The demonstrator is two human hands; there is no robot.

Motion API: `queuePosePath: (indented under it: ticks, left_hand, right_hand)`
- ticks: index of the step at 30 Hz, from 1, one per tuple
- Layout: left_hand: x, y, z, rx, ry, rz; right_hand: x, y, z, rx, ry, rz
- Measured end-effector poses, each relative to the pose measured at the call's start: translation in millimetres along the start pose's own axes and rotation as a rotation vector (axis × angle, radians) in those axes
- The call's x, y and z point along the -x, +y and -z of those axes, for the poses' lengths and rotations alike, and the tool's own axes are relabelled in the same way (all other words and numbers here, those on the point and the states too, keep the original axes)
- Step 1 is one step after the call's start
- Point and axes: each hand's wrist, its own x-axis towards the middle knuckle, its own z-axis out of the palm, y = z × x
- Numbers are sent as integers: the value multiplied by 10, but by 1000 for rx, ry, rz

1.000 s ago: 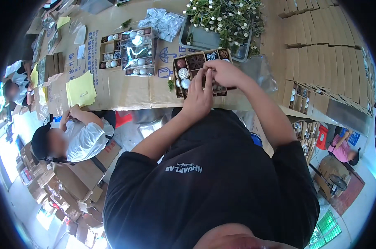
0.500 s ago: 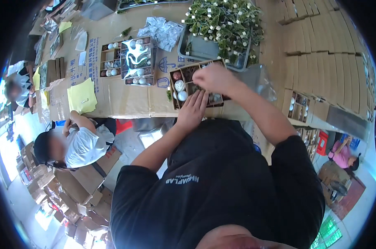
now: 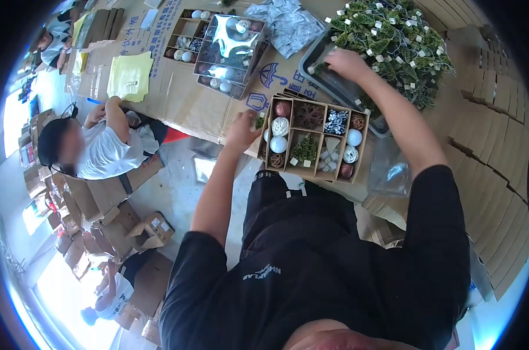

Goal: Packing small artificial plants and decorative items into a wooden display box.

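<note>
Blue-printed cardboard underlies the divided box, left hand parted, right hand grip unclear.

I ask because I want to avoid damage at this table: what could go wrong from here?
The open box sits close to the near edge of the table; a bump from the right forearm beside it might tip it and spill the balls.

The right hand is over the grey tray, where green sprigs lie heaped together, so lifting one might drag others.
</note>
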Motion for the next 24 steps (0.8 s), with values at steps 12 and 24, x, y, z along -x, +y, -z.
queuePosePath:
  ticks: [12, 24]
  left_hand:
    - [442, 1333, 982, 1400, -41, -48]
    - [731, 2056, 801, 1386, -535, -1]
  right_hand:
    - [753, -2602, 1822, -1388, 306, -697]
    - [1041, -3185, 1702, -686, 566, -673]
